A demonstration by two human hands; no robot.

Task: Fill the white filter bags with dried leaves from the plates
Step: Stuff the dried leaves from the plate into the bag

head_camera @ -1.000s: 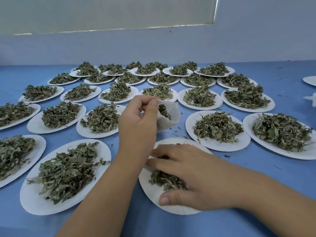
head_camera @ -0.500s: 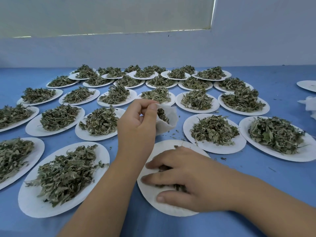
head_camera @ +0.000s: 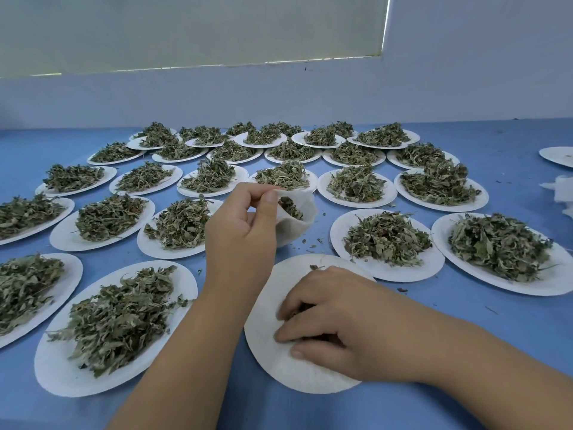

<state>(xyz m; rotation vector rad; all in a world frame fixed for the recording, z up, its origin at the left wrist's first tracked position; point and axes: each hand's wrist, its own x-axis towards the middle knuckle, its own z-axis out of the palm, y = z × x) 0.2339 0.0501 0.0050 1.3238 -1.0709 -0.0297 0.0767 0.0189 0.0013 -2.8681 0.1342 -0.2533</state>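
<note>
Change: my right hand [head_camera: 338,318] has raked the last dried green leaves [head_camera: 305,308] on the near round white paper plate [head_camera: 279,361] into a clump under curled fingers; a second ago they lay spread. This plate is nearly spent.

Item: soft white filter bag [head_camera: 294,225], part-filled, mouth pinched open by my left hand [head_camera: 242,231], held just above the blue tabletop [head_camera: 465,330].

Surroundings: many heaped plates [head_camera: 387,240] crowd close; spare bags [head_camera: 561,193] far right. Loose crumbs [head_camera: 313,243] lie below the bag.
</note>
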